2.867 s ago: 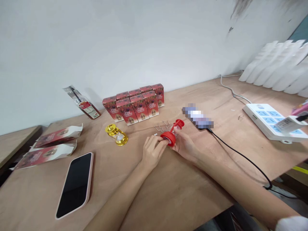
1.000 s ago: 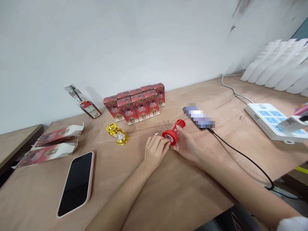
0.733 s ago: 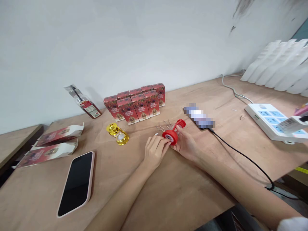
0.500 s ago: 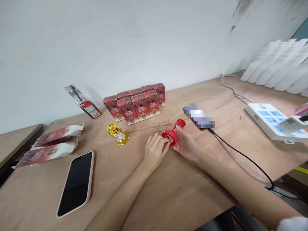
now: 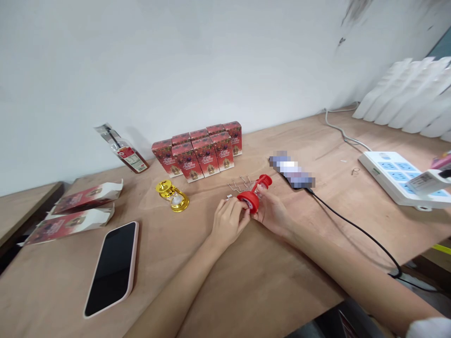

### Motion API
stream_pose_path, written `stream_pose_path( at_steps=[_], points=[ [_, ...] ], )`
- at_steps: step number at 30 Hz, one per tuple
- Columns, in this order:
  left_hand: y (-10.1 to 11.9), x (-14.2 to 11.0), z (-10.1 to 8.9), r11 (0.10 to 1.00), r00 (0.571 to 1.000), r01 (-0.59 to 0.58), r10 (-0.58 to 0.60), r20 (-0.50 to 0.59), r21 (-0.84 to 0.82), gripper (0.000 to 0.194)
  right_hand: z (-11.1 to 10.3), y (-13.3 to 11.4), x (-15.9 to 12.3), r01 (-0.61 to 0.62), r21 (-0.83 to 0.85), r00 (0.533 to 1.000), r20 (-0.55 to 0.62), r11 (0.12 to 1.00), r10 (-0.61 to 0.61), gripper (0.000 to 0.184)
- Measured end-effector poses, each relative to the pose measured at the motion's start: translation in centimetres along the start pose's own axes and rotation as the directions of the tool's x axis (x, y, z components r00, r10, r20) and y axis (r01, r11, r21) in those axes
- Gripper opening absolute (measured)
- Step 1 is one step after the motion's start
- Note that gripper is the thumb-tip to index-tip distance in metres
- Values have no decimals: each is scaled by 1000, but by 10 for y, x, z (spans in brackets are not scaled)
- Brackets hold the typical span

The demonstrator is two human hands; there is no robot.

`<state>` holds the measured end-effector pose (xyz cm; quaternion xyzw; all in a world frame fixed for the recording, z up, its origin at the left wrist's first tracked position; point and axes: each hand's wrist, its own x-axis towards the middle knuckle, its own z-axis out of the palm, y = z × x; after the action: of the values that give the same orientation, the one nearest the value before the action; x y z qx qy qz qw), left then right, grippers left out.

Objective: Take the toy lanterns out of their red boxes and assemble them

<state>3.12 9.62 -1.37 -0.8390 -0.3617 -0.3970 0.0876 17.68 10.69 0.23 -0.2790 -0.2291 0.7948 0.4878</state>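
A small red toy lantern (image 5: 254,192) lies tilted between both hands at the middle of the wooden table (image 5: 268,286). My right hand (image 5: 273,213) grips its body from the right. My left hand (image 5: 228,223) pinches at the round red base with its fingertips. Several thin metal wire pieces (image 5: 238,183) lie just beyond the lantern. A gold toy lantern (image 5: 172,195) lies on its side to the left.
Several red boxes (image 5: 199,152) stand in rows near the wall. Two opened flat boxes (image 5: 75,211) and a phone (image 5: 111,267) lie at the left. A plastic packet (image 5: 120,149) leans on the wall. A blurred device (image 5: 291,171) with black cable (image 5: 355,230) and a white power strip (image 5: 398,178) are right.
Almost nothing differs: both hands stay on the red lantern, with only small shifts of the left fingertips at its base.
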Motion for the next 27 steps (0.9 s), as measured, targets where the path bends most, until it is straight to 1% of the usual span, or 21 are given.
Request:
stream_pose_path(
  at_steps=[18,22,27],
  points=[
    [-1,0,0,999,999,49,-49,20,-13,14,-3,1,1,-4,-11,1000,-13,1000,4,23],
    [-1,0,1,999,999,44,-44,16,-11,13,-2,1,1,5,-9,1000,-8,1000,-5,23],
    [-1,0,1,1000,1000,12,-12,9,6,13,-1,1,1,-11,-5,1000,-13,1000,11,23]
  ],
)
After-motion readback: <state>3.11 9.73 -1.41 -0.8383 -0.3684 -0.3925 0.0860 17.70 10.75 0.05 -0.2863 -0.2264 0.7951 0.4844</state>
